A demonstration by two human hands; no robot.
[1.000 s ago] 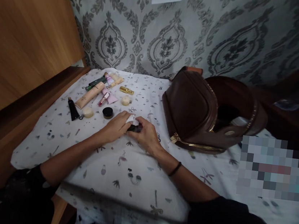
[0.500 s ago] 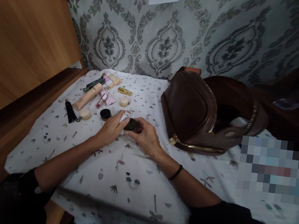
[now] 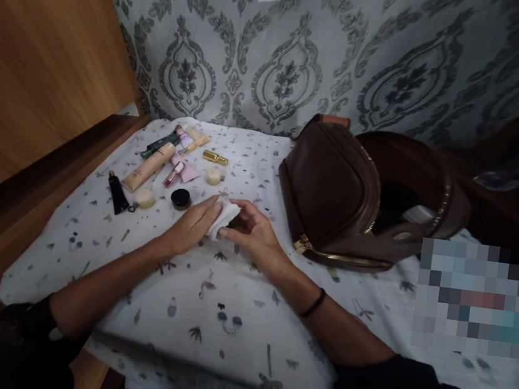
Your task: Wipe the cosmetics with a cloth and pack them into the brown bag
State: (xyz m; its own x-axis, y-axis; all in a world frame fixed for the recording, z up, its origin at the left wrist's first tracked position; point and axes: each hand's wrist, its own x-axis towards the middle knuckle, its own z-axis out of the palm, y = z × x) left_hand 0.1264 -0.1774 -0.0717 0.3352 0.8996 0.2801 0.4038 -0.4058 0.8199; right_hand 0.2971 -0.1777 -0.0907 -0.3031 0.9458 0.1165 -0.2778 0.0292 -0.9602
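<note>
My left hand (image 3: 193,224) is closed on a white wipe (image 3: 224,217), pressing it over a small dark round item (image 3: 235,222). On the other side, my right hand (image 3: 257,235) grips that dark item between thumb and fingers. The wipe covers most of it, so its exact kind is hidden. Just left of my hands sits a jar with a black lid (image 3: 180,198). Beyond them lies a small cream-coloured jar (image 3: 214,177), with a gold tube (image 3: 215,157) behind it.
A brown leather bag (image 3: 331,184) stands unzipped at the right. To the left lie a black tube (image 3: 118,194), another cream jar (image 3: 145,199), a beige tube (image 3: 149,167), a lip gloss (image 3: 174,173) and a green tube (image 3: 159,144). A wooden cabinet (image 3: 56,37) borders the left side.
The white wipe has come across the dark round item and now hides most of it. Both hands stay close together in about the same place.
</note>
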